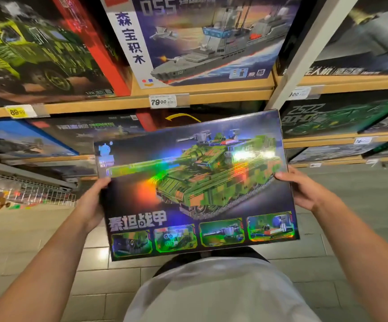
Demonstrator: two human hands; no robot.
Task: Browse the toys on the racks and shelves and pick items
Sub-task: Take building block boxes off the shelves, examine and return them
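both hands [90, 203] grip glossy flat tank box [195, 184]

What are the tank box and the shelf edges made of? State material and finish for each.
Tank box, held at its sides by the left hand and right hand: likely cardboard with a glossy holographic print, judging by the rainbow glare across its face. Shelf edges: tan and matte, wood-look; whether wood, laminate or painted metal cannot be told.
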